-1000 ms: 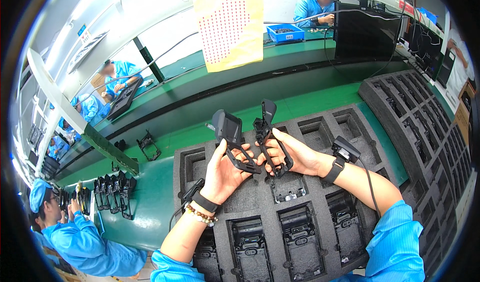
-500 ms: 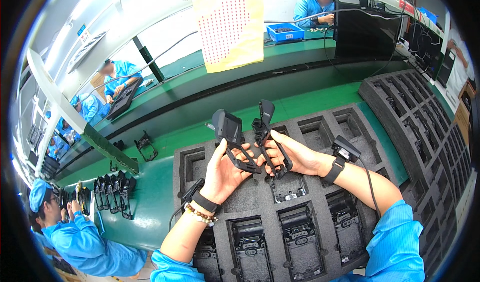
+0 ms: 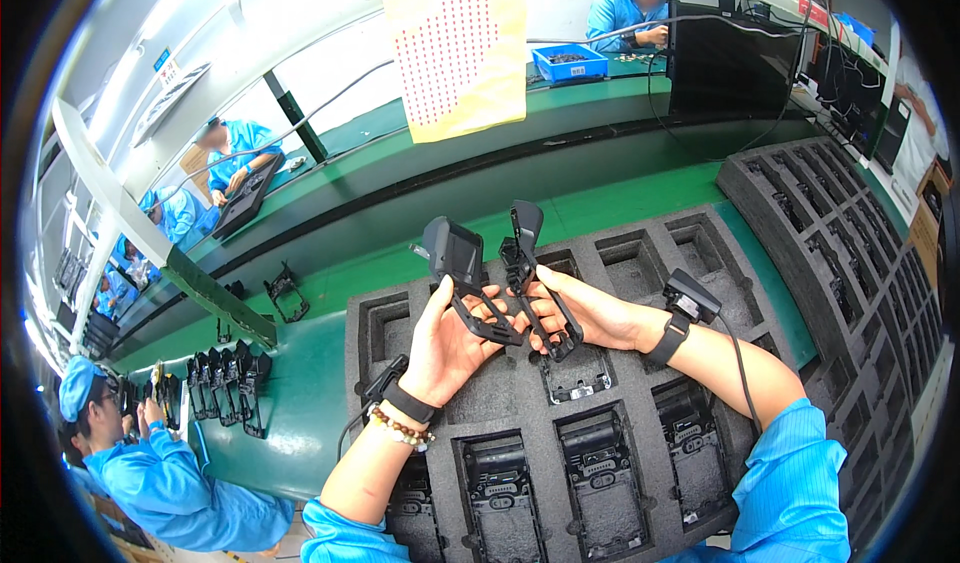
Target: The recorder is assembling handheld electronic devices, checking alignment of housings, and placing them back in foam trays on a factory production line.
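Note, against the earlier frame, a slight turn of the right bracket (image 3: 517,260) toward edge-on and a small leftward shift of the loose bracket (image 3: 284,286) on the green strip (image 3: 610,206).

Read both hands as partly closed: left hand (image 3: 440,353) with thumb and curled fingers on the left bracket (image 3: 457,255), right hand (image 3: 590,313) gripping the right bracket likewise. Locate both held brackets side by side above the foam tray (image 3: 640,418), beyond black parts (image 3: 600,473) in the near pockets.

Guard against scuffing, likely from holding two pieces so close. Guard against a drop, possible from gripping low beneath bulky tops. Guard against snagging, possible from the loose cable (image 3: 736,348) at the right wrist.

Treat markings as follows: red marks in rows on the yellow sheet (image 3: 460,58), not legible; white label on the blue bin (image 3: 553,69), too small to read; no brand discernible on either held bracket.
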The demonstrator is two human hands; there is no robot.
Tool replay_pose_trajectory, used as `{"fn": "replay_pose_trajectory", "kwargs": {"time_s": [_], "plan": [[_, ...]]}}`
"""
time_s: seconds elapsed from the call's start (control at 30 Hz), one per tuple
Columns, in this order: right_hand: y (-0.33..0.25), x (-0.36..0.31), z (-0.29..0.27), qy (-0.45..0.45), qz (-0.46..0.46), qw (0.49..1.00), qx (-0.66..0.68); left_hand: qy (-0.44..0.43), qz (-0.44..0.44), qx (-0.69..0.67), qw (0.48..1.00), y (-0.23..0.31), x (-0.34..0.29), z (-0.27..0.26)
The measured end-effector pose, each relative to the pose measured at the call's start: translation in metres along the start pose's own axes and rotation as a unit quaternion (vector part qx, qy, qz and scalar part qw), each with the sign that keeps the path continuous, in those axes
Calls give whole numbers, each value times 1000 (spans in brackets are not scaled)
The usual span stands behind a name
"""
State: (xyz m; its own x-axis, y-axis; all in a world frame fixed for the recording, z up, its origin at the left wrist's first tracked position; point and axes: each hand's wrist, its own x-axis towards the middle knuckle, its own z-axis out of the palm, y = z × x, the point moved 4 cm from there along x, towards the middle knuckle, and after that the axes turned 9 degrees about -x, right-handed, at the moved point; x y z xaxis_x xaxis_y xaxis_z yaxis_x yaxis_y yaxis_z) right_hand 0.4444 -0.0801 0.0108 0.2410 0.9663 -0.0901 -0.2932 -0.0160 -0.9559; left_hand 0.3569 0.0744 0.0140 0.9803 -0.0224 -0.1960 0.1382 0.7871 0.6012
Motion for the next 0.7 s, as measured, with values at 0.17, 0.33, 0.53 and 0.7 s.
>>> {"fn": "replay_pose_trajectory", "kwargs": {"time_s": [0.17,0.33,0.53,0.7], "plan": [[1,1,0,-3,6,1000,-7,-4,-1,-3,1000,0,-1,-1],[-2,-1,2,-5,-4,1000,-16,-2,-2,-3,1000,0,0,-1],[5,1,-3,2,6,1000,-9,1,-3,4,1000,0,0,0],[1,-1,0,1,5,1000,-19,4,1,4,1000,0,-1,0]]}}
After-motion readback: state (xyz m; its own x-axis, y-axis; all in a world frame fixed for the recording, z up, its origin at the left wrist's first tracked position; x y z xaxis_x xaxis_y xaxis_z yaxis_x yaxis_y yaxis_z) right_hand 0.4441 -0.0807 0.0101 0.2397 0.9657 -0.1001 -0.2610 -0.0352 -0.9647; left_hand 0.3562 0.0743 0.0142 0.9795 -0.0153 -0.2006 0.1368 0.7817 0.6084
